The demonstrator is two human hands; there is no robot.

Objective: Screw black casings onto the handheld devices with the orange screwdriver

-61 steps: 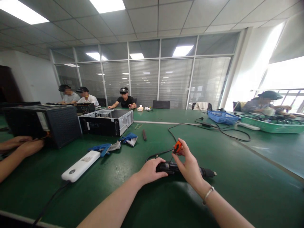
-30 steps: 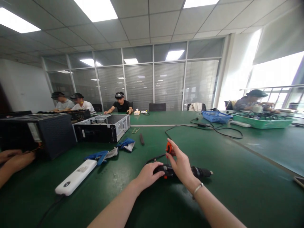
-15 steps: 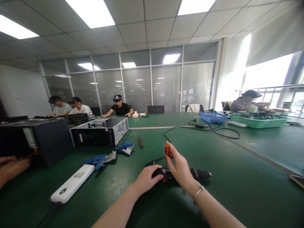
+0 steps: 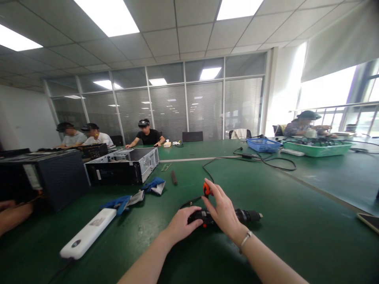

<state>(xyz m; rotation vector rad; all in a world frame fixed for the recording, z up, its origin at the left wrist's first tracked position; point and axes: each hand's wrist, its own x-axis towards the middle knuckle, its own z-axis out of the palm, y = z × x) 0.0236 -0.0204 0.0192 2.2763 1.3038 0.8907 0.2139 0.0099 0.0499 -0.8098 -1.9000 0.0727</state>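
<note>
On the green table lies a black power tool, seemingly an electric screwdriver, with its narrow tip pointing right. My left hand is closed round its rear end, fingers on top and thumb in front. Above the tool's middle, my right hand pinches a small orange and black piece between thumb and fingertips. Its exact kind is hard to make out. A black cable runs close behind the left fingers. Part of the tool's body is hidden behind my right hand.
To the left lie blue-grey gloves and a white power strip. Beyond stand an open computer case and a dark case, with another person's hand beside it. Blue and green baskets stand back right.
The orange piece has turned in my right fingers and shows a rounder side. My left hand keeps its hold on the tool. The whole view has shifted slightly.
</note>
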